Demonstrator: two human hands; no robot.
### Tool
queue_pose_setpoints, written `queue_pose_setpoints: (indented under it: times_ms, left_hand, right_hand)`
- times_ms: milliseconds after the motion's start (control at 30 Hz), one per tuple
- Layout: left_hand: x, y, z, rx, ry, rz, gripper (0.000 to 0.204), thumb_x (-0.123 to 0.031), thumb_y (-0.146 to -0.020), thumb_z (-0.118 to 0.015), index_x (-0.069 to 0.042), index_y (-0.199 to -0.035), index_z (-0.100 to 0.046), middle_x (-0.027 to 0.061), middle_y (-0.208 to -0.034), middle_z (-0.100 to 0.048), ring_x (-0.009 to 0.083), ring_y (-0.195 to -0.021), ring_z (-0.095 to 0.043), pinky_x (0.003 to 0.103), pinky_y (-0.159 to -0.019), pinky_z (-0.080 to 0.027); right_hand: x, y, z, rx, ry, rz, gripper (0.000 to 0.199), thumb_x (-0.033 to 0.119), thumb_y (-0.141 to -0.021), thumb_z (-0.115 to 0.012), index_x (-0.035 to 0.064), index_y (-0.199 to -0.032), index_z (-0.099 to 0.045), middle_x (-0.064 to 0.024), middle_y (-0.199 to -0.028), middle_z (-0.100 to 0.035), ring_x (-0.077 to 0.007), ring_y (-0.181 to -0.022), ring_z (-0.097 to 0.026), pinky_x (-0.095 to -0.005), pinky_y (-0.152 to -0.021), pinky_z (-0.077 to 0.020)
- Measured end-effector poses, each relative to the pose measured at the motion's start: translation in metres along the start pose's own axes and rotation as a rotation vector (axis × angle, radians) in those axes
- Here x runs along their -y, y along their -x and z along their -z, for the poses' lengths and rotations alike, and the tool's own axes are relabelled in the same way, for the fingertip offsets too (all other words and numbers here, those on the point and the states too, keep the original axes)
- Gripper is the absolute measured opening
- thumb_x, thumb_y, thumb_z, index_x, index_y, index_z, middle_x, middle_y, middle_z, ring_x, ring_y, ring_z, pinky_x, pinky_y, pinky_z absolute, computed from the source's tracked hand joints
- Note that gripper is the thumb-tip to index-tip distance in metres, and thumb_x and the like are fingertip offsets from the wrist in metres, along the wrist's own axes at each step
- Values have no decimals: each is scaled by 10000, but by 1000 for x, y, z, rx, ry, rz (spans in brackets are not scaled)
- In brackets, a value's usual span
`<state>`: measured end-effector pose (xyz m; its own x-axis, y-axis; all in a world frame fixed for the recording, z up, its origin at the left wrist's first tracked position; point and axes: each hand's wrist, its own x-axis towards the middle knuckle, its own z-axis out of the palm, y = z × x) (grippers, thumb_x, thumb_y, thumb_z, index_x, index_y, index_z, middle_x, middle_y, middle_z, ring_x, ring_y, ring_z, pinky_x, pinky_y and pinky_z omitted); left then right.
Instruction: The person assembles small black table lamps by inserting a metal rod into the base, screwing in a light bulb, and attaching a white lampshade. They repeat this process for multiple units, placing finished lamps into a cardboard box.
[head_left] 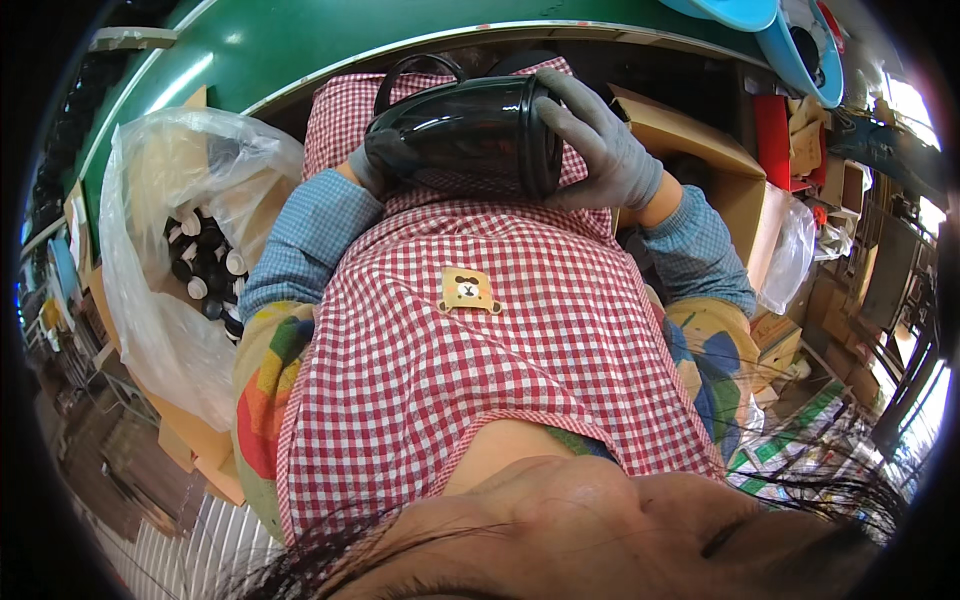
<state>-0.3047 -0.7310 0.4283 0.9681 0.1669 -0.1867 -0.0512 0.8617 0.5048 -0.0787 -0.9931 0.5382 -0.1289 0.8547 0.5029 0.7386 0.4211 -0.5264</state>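
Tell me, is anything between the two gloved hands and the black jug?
Nothing visible. The right hand wraps the jug's open rim end, and the left hand grips its other end. Both gloves lie directly on the jug, held sideways over the checked apron.

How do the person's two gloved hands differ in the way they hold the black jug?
The right hand lies spread over the wide open rim of the black jug, fingers fanned and fully in view; the left hand grips the narrower far end and is mostly hidden behind the jug. The right hand sits higher on the jug, the left hand lower, against the checked apron. Both wear grey gloves and touch the jug.
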Motion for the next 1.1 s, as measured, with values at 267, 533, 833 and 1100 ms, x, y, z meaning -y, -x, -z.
queue_pose_setpoints:
  times_ms: [267, 533, 833, 1100]
  left_hand:
    - [-76, 24, -35, 53, -471, -110, 382, -177, -1105, -435, 23, -1418, -525, 180, -1397, -606, 317, -1213, -644, 432, -1031, -561]
    - [-84, 24, -188, 185, -2004, -625, 336, -70, -908, -660, 32, -1227, -691, 192, -1143, -733, 332, -1023, -728, 368, -913, -576]
    - [-54, 32, -96, -16, -1228, -328, 422, -100, -975, -676, 15, -1373, -594, 154, -1296, -675, 289, -1119, -691, 382, -984, -571]
    - [-55, 35, -55, 54, -744, -142, 438, -129, -1038, -572, 9, -1450, -518, 213, -1431, -573, 320, -1144, -681, 402, -950, -595]
  right_hand:
    - [-17, 15, -48, -402, -766, -380, 1217, 765, -864, -639, 17, -1649, -86, -203, -1501, -484, -252, -1413, -445, -354, -1180, -333]
    - [-23, 16, -71, -441, -1056, -690, 714, 609, -1086, -271, 72, -1518, -458, -148, -1477, -550, -259, -1330, -544, -414, -1151, -412]
    - [-15, -1, -40, -519, -942, -418, 740, 360, -992, -660, 32, -1568, -330, -191, -1522, -469, -292, -1386, -502, -388, -1142, -439]
    - [-14, 3, -44, -552, -621, -112, 915, 501, -960, -662, 11, -1610, -244, -249, -1630, -297, -370, -1503, -344, -453, -1227, -295]
